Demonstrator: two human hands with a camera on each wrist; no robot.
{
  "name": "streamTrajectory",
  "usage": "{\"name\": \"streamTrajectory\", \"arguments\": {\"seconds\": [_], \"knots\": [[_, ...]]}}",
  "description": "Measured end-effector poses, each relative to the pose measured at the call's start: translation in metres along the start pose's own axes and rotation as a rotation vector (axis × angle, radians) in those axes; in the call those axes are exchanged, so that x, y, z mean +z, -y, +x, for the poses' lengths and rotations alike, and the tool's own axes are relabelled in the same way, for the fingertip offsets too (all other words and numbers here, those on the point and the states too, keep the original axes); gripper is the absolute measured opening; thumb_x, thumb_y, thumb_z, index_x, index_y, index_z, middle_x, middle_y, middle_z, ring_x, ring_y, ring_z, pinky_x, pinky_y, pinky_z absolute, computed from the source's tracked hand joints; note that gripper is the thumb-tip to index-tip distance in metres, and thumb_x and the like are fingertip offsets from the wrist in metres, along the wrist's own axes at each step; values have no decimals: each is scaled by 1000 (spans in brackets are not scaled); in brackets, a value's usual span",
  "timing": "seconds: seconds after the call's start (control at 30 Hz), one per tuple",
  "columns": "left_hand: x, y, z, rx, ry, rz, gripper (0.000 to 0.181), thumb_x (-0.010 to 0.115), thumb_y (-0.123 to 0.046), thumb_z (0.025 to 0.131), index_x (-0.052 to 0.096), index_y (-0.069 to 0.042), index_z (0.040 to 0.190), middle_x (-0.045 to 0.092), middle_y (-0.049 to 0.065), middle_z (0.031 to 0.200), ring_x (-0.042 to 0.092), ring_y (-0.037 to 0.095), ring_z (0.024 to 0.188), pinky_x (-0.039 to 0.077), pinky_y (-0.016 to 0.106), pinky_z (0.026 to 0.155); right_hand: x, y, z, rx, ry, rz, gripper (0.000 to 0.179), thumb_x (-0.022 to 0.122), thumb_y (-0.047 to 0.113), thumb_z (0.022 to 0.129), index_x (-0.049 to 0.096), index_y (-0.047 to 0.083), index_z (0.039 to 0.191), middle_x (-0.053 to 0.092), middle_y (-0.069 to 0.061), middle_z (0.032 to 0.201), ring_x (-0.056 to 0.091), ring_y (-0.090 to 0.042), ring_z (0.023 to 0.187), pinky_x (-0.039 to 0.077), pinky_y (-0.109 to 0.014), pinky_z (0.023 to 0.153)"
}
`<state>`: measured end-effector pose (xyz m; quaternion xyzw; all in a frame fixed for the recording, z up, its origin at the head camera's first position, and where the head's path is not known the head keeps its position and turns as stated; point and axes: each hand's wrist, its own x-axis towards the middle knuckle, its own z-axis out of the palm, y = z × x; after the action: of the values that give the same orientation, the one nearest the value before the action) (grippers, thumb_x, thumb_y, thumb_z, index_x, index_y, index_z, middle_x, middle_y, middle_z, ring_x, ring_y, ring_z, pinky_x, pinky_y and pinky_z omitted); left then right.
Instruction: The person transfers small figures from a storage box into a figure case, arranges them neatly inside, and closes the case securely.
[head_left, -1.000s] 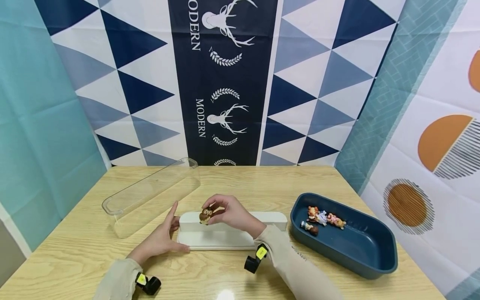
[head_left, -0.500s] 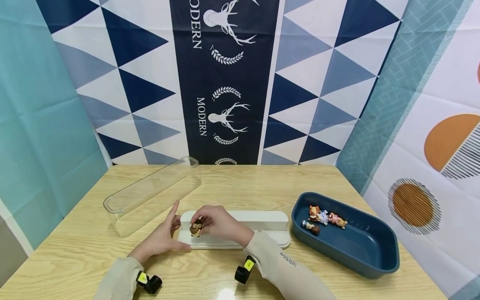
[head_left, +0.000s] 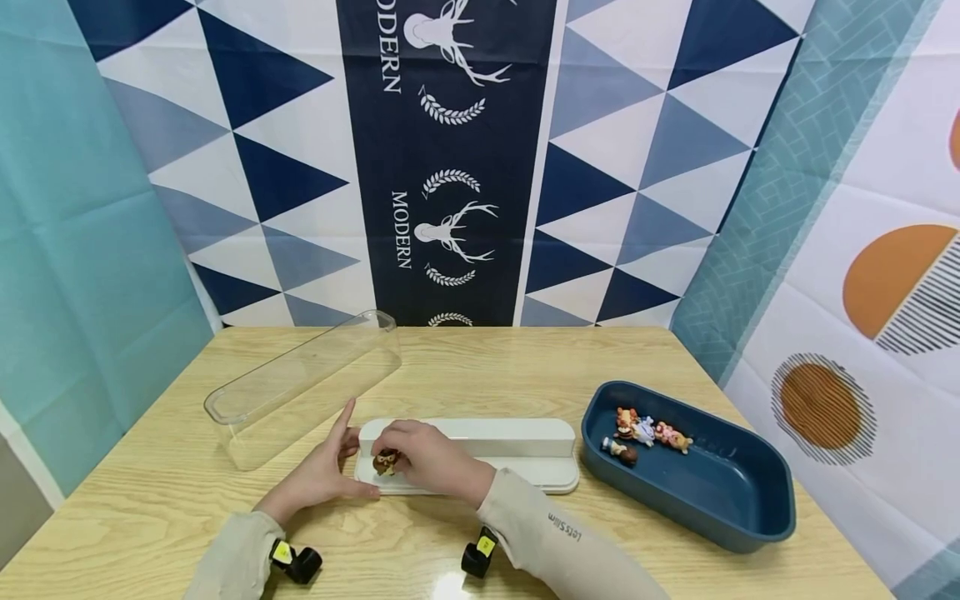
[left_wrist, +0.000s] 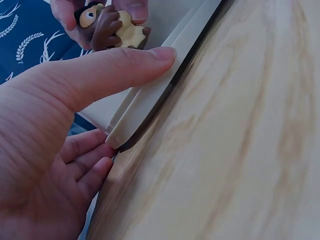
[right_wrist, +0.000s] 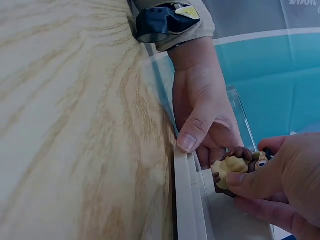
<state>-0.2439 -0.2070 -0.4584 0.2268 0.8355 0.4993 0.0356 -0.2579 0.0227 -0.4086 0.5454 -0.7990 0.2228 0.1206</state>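
Observation:
A small brown owl figurine [head_left: 385, 462] with a cream belly is pinched between the thumb and fingers of my right hand [head_left: 429, 456]. It is upright at the left end of a long white stepped stand [head_left: 517, 471], low over the lower step; whether its feet touch is unclear. My left hand [head_left: 321, 477] holds the stand's left end. In the left wrist view its thumb [left_wrist: 125, 67] lies along the front edge, and the other fingers [left_wrist: 87, 157] are bent against the end. The right wrist view shows the owl's belly [right_wrist: 232, 167] beside the right thumb.
A clear long plastic cover [head_left: 300, 387] lies at the back left. At the right stands a dark blue tub [head_left: 690, 508] holding several small figurines [head_left: 645, 431]. Patterned cloths [head_left: 450, 167] hang behind the wooden table [head_left: 480, 367].
My right hand has carried the owl figurine left and down, from over the stand's upper step to its lower step at the left end. The left hand has stayed in place.

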Motion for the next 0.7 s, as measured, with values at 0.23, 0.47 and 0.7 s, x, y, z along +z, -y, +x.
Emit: {"name": "streamTrajectory", "arguments": {"seconds": [0.23, 0.47, 0.7], "knots": [[-1, 4, -1, 8, 0, -52, 136, 90, -13, 73, -18, -4, 156, 50, 25, 139, 49, 35, 125, 38, 25, 108, 2, 3, 0, 11, 54, -93, 34, 69, -14, 82, 70, 9, 106, 69, -1, 104, 64, -9, 98, 49, -12, 85], [-1, 4, 0, 4, -1, -48, 136, 90, -13, 73, -17, -3, 156, 50, 25, 139, 49, 36, 125, 39, 25, 107, 4, 6, -2, 35, 31, -285, 32, 74, -2, 84, 74, 19, 109, 67, 4, 110, 62, -13, 95, 53, -16, 65], [0, 2, 0, -6, -5, -35, 137, 91, -13, 73, -18, -5, 156, 52, 23, 138, 49, 38, 126, 39, 31, 109, 5, 3, -2, 17, -1, -329, 31, 75, 4, 85, 76, 22, 110, 65, 3, 109, 57, -13, 93, 48, -12, 58]]}}
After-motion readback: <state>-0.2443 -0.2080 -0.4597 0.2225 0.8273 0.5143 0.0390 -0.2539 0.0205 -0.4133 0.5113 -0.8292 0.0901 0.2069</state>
